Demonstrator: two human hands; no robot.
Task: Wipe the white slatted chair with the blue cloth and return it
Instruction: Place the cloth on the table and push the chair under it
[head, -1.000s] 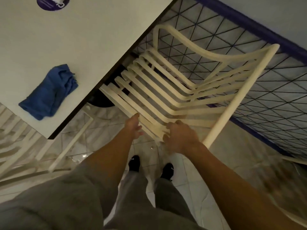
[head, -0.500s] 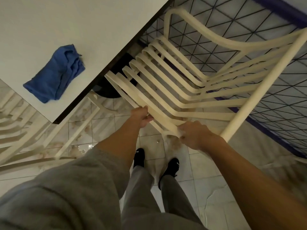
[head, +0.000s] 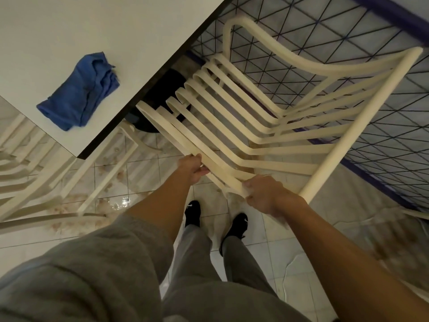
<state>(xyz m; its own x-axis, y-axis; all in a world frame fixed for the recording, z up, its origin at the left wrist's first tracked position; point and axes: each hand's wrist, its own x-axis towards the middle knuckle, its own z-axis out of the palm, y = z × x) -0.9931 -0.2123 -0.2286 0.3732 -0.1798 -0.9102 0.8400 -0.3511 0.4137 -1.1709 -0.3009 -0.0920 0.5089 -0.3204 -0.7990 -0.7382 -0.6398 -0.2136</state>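
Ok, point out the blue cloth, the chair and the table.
blue cloth (head: 79, 94), head view, middle of the folds
white slatted chair (head: 362, 125), head view, its thick side rail
table (head: 69, 31), head view, bare white top

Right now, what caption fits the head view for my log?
Left hand and right hand grip the white slatted chair beside the table where the blue cloth lies.

We hold the chair (head: 290, 148) before us, left hand (head: 191, 167) and right hand (head: 264, 194) on its near edge; the table (head: 69, 24) stands left, cloth (head: 80, 94) on it.
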